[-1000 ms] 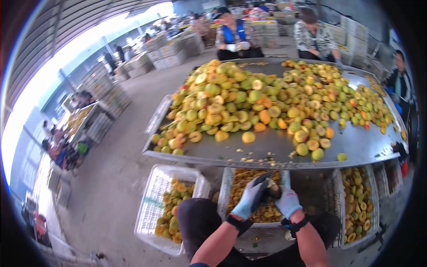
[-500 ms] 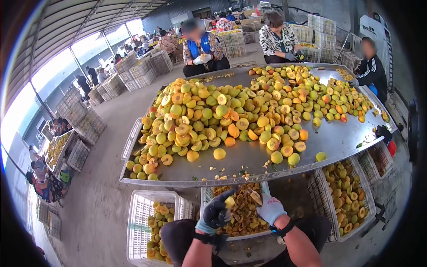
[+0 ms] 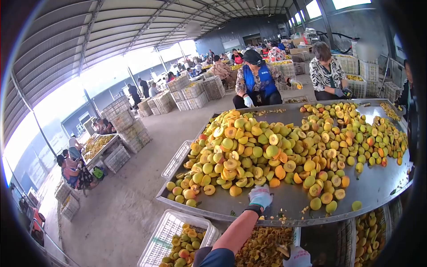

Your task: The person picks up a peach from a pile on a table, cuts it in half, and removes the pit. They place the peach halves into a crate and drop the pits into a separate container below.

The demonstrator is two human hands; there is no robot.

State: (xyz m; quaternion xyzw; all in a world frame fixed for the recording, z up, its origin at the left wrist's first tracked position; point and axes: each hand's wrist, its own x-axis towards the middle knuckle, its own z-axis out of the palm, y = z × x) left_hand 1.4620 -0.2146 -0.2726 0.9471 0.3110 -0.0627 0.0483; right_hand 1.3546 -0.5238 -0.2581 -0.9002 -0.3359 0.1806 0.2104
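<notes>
My left hand (image 3: 260,196), in a pale blue and white glove, reaches over the metal table's near side at the lower edge of the heap of yellow-green stone fruit (image 3: 249,138). Its back faces me and hides the fingertips, so I cannot tell whether they grip a fruit. Low in the view, my gloved right hand (image 3: 297,257) is partly cut off by the frame. It is closed round a small tan tool (image 3: 283,250), whose tip points left over a crate of brown-orange fruit scraps (image 3: 260,246). Many fruits in the heap are halved.
White plastic crates of fruit stand below the table, at left (image 3: 171,222) and right (image 3: 349,242). Small pale bits lie along the metal tabletop (image 3: 284,207). People sit across the table, one in a blue vest (image 3: 258,80). Stacked crates (image 3: 129,120) stand on the left floor.
My left hand has gone from above the scrap crate forward to the table, where a lone fruit lay. The piece it held is out of sight. The view has tilted up and left.
</notes>
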